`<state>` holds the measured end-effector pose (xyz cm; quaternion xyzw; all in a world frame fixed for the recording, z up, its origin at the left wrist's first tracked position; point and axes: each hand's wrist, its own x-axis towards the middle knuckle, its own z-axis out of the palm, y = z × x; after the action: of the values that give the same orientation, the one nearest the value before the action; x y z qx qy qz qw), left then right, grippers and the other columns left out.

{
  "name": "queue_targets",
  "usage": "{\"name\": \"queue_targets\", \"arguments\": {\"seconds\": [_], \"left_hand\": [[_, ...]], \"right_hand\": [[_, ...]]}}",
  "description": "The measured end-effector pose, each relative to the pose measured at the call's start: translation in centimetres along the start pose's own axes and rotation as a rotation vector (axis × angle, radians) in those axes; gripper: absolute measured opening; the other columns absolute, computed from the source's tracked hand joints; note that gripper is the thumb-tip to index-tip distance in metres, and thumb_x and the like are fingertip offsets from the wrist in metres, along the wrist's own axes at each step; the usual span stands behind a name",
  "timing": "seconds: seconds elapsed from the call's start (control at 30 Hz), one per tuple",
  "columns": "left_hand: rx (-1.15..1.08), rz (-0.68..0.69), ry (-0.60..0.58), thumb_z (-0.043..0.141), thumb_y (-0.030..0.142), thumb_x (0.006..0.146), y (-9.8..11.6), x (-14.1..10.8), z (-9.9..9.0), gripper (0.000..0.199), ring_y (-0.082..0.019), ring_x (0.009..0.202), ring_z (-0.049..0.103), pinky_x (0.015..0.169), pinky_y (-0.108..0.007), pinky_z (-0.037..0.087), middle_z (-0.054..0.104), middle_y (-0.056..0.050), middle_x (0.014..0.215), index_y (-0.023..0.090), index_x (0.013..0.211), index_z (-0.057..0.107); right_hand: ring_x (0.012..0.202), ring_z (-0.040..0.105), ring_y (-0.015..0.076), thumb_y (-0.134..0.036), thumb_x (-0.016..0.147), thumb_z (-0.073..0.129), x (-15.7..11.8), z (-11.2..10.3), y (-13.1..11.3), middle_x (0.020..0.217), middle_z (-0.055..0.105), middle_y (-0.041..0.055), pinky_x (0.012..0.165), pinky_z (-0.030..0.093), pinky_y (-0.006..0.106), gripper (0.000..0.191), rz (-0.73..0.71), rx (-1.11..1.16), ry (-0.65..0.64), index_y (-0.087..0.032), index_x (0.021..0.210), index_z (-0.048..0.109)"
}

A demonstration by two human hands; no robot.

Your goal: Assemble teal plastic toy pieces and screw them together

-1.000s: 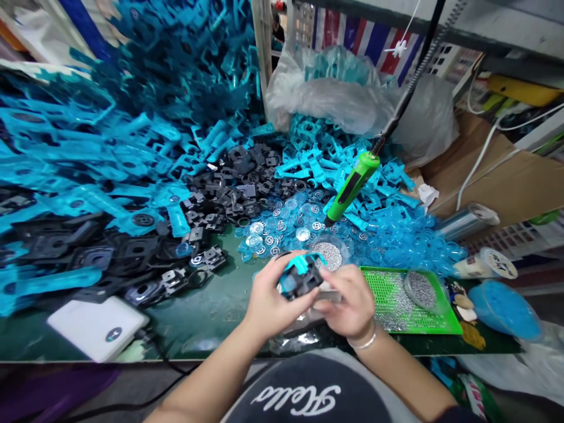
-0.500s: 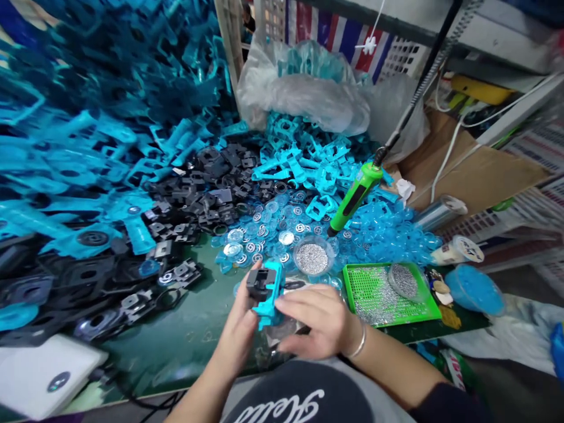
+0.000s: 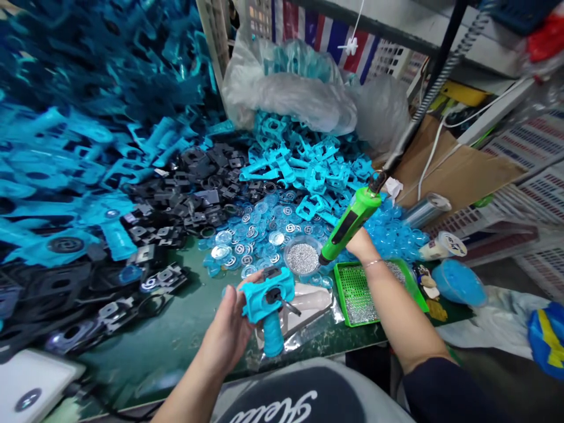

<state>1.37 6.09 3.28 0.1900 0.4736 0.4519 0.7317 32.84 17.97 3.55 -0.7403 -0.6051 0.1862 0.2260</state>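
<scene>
Over the front of the green tabletop [image 3: 176, 335], in the head view, the left hand [image 3: 238, 320] is clamped on a blue plastic housing [image 3: 258, 298], thumb at its left side and fingers mostly hidden behind it. The housing is raised above the tabletop, its ribbed grip pointing down toward the person, with a black piece [image 3: 271, 272] at its upper edge and a dark round part at its middle, from which a thin rod [image 3: 291, 308] sticks out to the right. Behind and to the right of the housing lies a clear plastic packet [image 3: 314, 301].

Farther right, the right arm reaches forward across a green perforated tray [image 3: 359, 288] that holds small metal pieces. The right hand [image 3: 360, 242] is partly covered by a hanging green electric screwdriver [image 3: 352, 220]; whether its fingers are closed, or touch the screwdriver, cannot be told. The screwdriver slants down to the left, its dark tip beside a round tub of small metal pieces [image 3: 302, 257].

Beyond the housing spread translucent blue discs [image 3: 259, 229], some with silvery swirls. A heap of black plastic parts [image 3: 198, 182] lies left of them, with light blue frames [image 3: 304, 164] behind. Blue gun-shaped shells [image 3: 66, 147] are piled high on the left, and a white box [image 3: 39, 385] sits at the near left corner. A blue tub [image 3: 460, 282] stands right of the tray.
</scene>
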Motion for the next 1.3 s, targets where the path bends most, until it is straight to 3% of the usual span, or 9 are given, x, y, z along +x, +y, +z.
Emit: {"name": "queue_targets", "arguments": {"seconds": [0.13, 0.3, 0.4, 0.5, 0.63, 0.73, 0.87, 0.97, 1.3], "left_hand": [[0.221, 0.162, -0.062, 0.084, 0.06, 0.07, -0.9, 0.0, -0.2, 0.076, -0.039, 0.131, 0.059, 0.111, -0.046, 0.047, 0.069, -0.012, 0.137, 0.022, 0.133, 0.067], [0.343, 0.218, -0.192, 0.068, 0.066, 0.084, -0.8, 0.9, 1.9, 0.065, -0.038, 0.138, 0.052, 0.117, -0.05, 0.04, 0.061, -0.011, 0.146, 0.024, 0.134, 0.065], [0.492, 0.355, -0.253, 0.068, 0.063, 0.085, -0.5, 1.5, 3.3, 0.06, -0.035, 0.135, 0.053, 0.115, -0.047, 0.041, 0.062, -0.011, 0.143, 0.022, 0.129, 0.066], [0.51, 0.413, -0.203, 0.059, 0.063, 0.092, -0.7, 1.9, 3.9, 0.051, -0.029, 0.107, 0.066, 0.098, -0.043, 0.052, 0.071, -0.01, 0.114, 0.019, 0.119, 0.064], [0.541, 0.483, -0.161, 0.056, 0.058, 0.096, -1.1, 1.8, 3.8, 0.041, -0.023, 0.088, 0.064, 0.084, -0.035, 0.053, 0.067, -0.005, 0.093, 0.018, 0.104, 0.064], [0.617, 0.549, -0.146, 0.054, 0.051, 0.099, -0.9, 1.3, 3.7, 0.035, -0.021, 0.086, 0.064, 0.08, -0.031, 0.052, 0.068, -0.004, 0.09, 0.018, 0.102, 0.066], [0.721, 0.731, -0.109, 0.053, 0.041, 0.102, -0.6, 0.7, 3.9, 0.03, -0.025, 0.109, 0.067, 0.094, -0.034, 0.051, 0.072, -0.01, 0.115, 0.019, 0.115, 0.068], [0.733, 0.814, -0.115, 0.051, 0.036, 0.103, -0.6, 0.5, 4.2, 0.032, -0.027, 0.127, 0.062, 0.103, -0.037, 0.048, 0.065, -0.014, 0.14, 0.019, 0.128, 0.065], [0.665, 0.768, -0.1, 0.053, 0.038, 0.102, -1.2, 0.7, 4.5, 0.032, -0.029, 0.127, 0.063, 0.105, -0.039, 0.05, 0.067, -0.013, 0.14, 0.019, 0.124, 0.066]], "right_hand": [[0.067, 0.067, 0.0164, -0.033, 0.088, 0.067, -4.0, -1.6, -0.6, 0.076, 0.067, 0.0014, 0.062, 0.054, 0.029, 0.015, -0.012, 0.274, -0.086, -0.02, 0.091, 0.059], [0.061, 0.067, 0.0132, -0.043, 0.084, 0.078, -9.7, -2.0, -3.6, 0.071, 0.065, -0.003, 0.056, 0.056, 0.026, 0.03, -0.05, 0.983, -0.435, -0.023, 0.102, 0.064], [0.057, 0.063, 0.0107, -0.037, 0.084, 0.079, -11.3, -1.2, -5.5, 0.07, 0.065, -0.0033, 0.051, 0.053, 0.022, 0.029, -0.024, 1.033, -0.559, -0.023, 0.105, 0.066], [0.065, 0.064, 0.0101, -0.026, 0.083, 0.079, -12.0, -0.8, -6.7, 0.082, 0.067, -0.0013, 0.056, 0.055, 0.021, 0.031, -0.063, 0.988, -0.449, -0.024, 0.112, 0.066], [0.093, 0.067, 0.0152, -0.022, 0.091, 0.067, -12.4, -1.3, -7.6, 0.107, 0.067, 0.0039, 0.083, 0.06, 0.031, 0.039, -0.284, 0.826, -0.361, -0.029, 0.13, 0.064], [0.096, 0.067, 0.0166, -0.023, 0.092, 0.067, -12.4, -1.6, -8.2, 0.106, 0.069, 0.0042, 0.088, 0.058, 0.033, 0.022, -0.354, 0.792, -0.302, -0.026, 0.114, 0.071], [0.078, 0.068, 0.0129, -0.022, 0.078, 0.082, -12.3, -0.5, -9.1, 0.084, 0.068, -0.0023, 0.074, 0.06, 0.026, 0.022, -0.203, 1.009, -0.106, -0.024, 0.085, 0.062], [0.081, 0.071, 0.0133, -0.024, 0.08, 0.081, -12.7, 0.8, -9.7, 0.091, 0.071, -0.001, 0.074, 0.061, 0.026, 0.025, -0.146, 1.08, -0.023, -0.026, 0.1, 0.067], [0.082, 0.07, 0.0187, -0.028, 0.084, 0.078, -14.3, 3.2, -10.3, 0.084, 0.072, 0.0033, 0.077, 0.059, 0.035, 0.013, -0.193, 0.751, 0.288, -0.021, 0.085, 0.067]]}}
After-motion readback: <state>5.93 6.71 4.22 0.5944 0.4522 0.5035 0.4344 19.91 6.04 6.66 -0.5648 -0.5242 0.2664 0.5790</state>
